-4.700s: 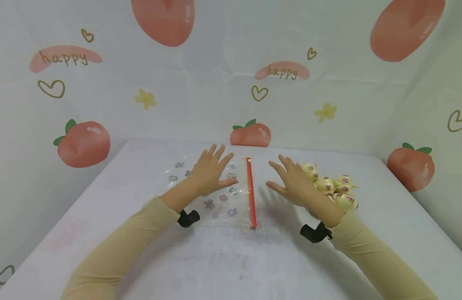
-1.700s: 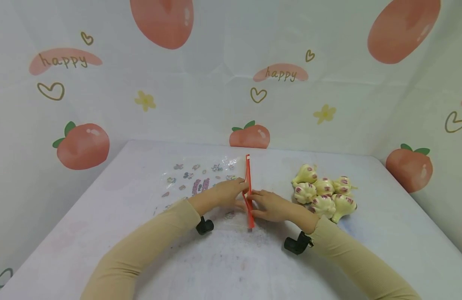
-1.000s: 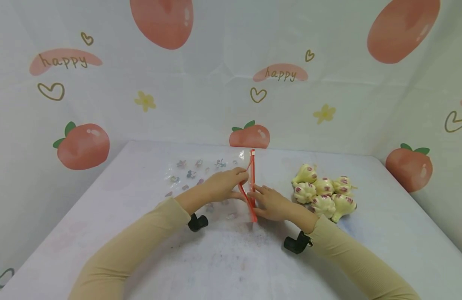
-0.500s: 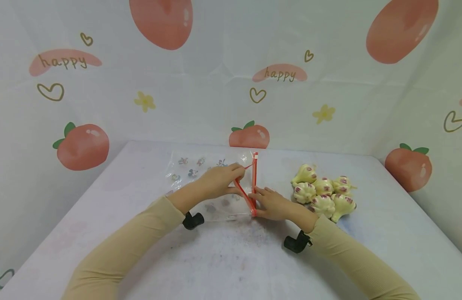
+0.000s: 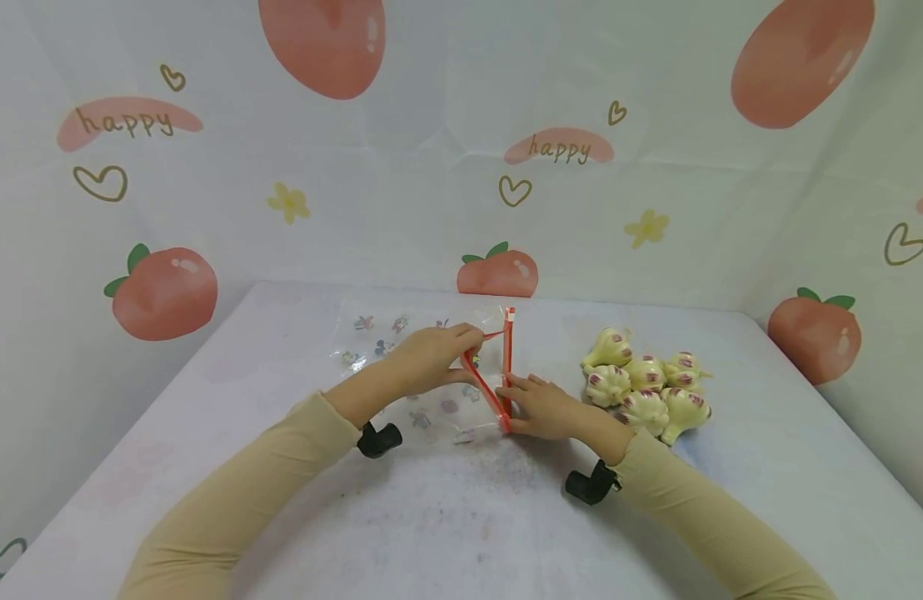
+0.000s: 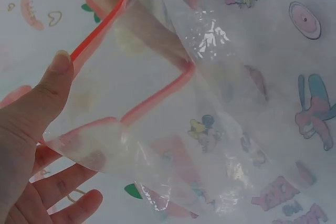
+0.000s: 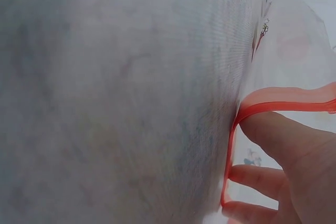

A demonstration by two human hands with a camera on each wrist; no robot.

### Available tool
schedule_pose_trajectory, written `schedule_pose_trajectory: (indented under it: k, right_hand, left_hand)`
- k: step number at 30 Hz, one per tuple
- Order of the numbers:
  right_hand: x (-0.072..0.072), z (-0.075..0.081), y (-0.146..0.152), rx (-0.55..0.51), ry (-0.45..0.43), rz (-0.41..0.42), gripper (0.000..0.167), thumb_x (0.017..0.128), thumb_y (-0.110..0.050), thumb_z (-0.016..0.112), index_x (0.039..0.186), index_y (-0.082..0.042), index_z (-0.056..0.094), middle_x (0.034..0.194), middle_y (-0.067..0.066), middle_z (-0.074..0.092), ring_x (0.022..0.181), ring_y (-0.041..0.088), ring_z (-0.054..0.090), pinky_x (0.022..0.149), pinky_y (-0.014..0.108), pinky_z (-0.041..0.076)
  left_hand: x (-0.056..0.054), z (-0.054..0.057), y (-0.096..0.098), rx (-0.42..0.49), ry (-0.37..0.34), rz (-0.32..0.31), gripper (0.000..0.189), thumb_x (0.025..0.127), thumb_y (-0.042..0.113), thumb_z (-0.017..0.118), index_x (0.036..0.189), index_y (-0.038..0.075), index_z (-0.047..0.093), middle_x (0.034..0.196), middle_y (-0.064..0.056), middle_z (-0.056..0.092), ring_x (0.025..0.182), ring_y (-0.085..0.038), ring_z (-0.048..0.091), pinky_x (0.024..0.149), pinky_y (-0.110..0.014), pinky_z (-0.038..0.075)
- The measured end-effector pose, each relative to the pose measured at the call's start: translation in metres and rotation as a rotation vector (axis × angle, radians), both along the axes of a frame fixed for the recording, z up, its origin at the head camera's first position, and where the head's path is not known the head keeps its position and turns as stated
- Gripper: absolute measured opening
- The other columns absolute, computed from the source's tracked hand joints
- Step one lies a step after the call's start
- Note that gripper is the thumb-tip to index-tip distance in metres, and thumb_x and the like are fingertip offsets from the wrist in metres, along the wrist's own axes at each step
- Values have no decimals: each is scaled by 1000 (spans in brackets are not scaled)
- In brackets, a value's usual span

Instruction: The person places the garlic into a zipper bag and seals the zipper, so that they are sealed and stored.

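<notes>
A clear plastic zip bag (image 5: 446, 408) with cartoon prints and a red zip strip lies on the table, its mouth facing right and spread apart. My left hand (image 5: 427, 360) pinches the upper red lip and lifts it up and leftward; in the left wrist view the thumb (image 6: 55, 80) lies against the red edge with the fingers spread beneath. My right hand (image 5: 547, 408) presses the lower red lip to the table with outstretched fingers. In the right wrist view its thumb (image 7: 283, 140) sits under the raised lip near the corner, with two fingertips on the strip.
Several garlic bulbs (image 5: 645, 372), cream with purple marks, lie clustered just right of my right hand. A pale cloth covers the table (image 5: 431, 533), and a fruit-printed curtain (image 5: 401, 208) stands behind it.
Both hands came down from above the bag to its red edge. The left hand then drew the upper lip leftward, widening the mouth, while the right hand stayed on the lower lip.
</notes>
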State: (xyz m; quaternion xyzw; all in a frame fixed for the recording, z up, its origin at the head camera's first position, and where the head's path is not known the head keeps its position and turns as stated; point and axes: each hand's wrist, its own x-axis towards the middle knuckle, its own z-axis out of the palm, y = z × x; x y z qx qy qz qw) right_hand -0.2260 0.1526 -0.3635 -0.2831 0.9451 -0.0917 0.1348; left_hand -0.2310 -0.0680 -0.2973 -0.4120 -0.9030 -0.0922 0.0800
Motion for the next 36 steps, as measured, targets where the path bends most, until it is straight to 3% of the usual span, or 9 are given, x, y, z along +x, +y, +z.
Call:
schedule_pose_trajectory:
  k: [8,16,23,36]
  right_hand:
    - [0,-1,2,-23,8,15,57,89,-33,62,136,-6,46,148,21,35,131,53,34,105,63,28]
    - [3,-1,8,-119,187,135,42,89,-23,63,123,1,56,134,26,50,124,41,48,102,54,39]
    - [6,6,13,-214,183,63,43,89,-22,61,125,-1,54,132,24,52,124,40,49,101,51,42]
    - [11,23,37,-393,310,-34,43,85,-18,68,121,2,55,122,18,59,116,33,55,97,48,46]
  left_hand:
    - [-3,-8,0,36,20,-20,37,81,36,71,95,14,45,90,3,55,59,-9,42,56,-18,35]
    - [-3,-13,0,118,32,-30,37,80,33,72,92,11,45,87,2,53,56,-9,42,54,-18,34]
    - [-4,-15,0,132,24,-7,37,80,32,73,92,11,45,84,2,53,57,-9,42,54,-17,35]
    - [-5,-18,-1,140,44,-1,39,80,34,73,92,12,43,83,2,54,60,-9,41,54,-17,32]
